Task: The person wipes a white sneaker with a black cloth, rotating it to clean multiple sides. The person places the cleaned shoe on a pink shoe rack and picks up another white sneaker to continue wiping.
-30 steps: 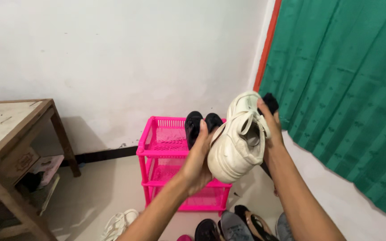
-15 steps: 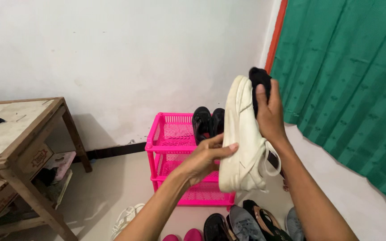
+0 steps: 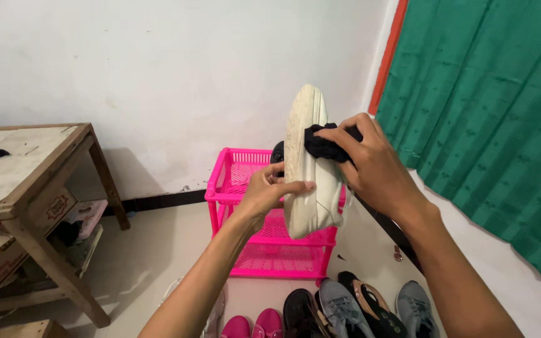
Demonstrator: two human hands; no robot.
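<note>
A white sneaker [image 3: 308, 169] is held upright in front of me, its dirty sole edge turned to the left. My left hand [image 3: 267, 191] grips it from the left at mid-height, thumb across the sole. My right hand [image 3: 370, 166] presses a black cloth [image 3: 324, 143] against the shoe's upper side. Behind the shoe stands a pink plastic shoe rack [image 3: 245, 188] with a dark shoe on its top shelf, mostly hidden.
A worn wooden table [image 3: 32, 175] with boxes under it stands at the left. Several shoes [image 3: 345, 310] lie on the floor below my arms. A green curtain [image 3: 496, 112] hangs at the right, beside a white wall.
The sneaker has been turned so its sole edge faces left. My right hand with the black cloth has come down onto the shoe's side. My view has shifted slightly right.
</note>
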